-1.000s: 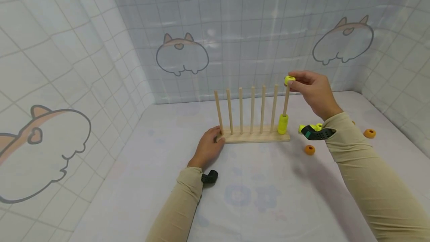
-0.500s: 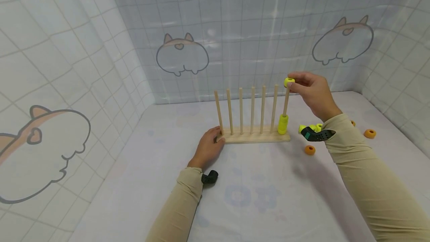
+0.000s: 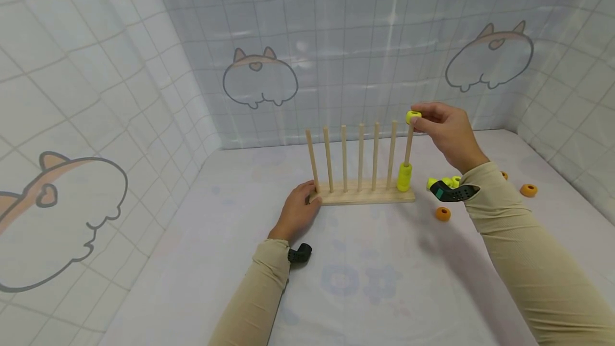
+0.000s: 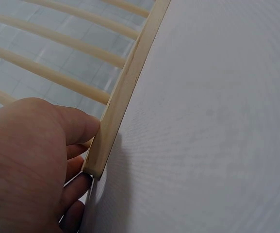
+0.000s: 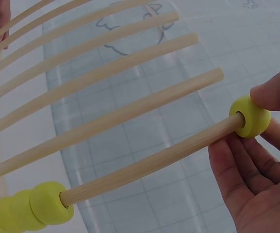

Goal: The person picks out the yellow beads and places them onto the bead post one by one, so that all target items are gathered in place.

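Observation:
A wooden peg rack (image 3: 365,196) with several upright rods stands on the table. My left hand (image 3: 299,211) grips the left end of its base, thumb on the front edge, as the left wrist view also shows. Up at the top of the rightmost rod (image 5: 154,165), my right hand (image 3: 449,132) pinches a yellow bead (image 5: 250,116) between thumb and fingers. The rod's tip sits in the bead's hole. Several yellow beads (image 3: 404,177) are stacked at the bottom of that same rod. The other rods carry no beads.
Right of the rack lie loose yellow beads (image 3: 432,183), partly behind the right wrist's black strap. Orange beads (image 3: 443,214) lie nearer the front and farther right (image 3: 529,190). A tile-patterned sheet (image 3: 336,41) rises behind and at both sides.
The yellow bead and my right hand have moved down very slightly at the rod's tip. My left hand and the rack stay in place.

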### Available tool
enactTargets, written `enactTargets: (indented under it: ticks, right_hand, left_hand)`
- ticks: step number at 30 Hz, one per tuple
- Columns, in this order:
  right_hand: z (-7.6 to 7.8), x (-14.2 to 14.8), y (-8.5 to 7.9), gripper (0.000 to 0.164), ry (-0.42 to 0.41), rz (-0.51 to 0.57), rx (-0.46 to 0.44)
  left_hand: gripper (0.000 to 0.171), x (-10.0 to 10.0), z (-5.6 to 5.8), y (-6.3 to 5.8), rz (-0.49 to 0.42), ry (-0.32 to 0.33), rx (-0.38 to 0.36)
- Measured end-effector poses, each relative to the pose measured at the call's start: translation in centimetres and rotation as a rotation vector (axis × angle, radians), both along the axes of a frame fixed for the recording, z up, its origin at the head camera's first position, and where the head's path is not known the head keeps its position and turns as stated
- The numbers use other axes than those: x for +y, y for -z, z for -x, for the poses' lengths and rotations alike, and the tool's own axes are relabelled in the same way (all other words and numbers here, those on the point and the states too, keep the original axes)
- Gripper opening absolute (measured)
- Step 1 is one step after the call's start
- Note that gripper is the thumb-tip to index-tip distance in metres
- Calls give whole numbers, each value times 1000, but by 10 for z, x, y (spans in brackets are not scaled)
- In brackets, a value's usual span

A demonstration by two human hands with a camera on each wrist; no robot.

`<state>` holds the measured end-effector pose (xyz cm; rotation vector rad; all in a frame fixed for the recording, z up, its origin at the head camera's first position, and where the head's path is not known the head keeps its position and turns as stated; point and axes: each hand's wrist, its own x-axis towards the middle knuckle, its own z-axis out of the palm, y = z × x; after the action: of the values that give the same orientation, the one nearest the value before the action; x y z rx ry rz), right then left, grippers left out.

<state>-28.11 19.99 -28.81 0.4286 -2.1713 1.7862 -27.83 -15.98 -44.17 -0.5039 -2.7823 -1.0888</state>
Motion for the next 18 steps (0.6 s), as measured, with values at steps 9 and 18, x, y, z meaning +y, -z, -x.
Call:
enactTargets:
  ticks: [9,18]
  right_hand:
    - [1,1,-1,39,11,-17,-11]
    - [0,2,-2,39,10,-36,-22]
  left_hand:
    - [45,0,1,3,0,-1,-1]
    - [44,0,2,3,-1,-1,4]
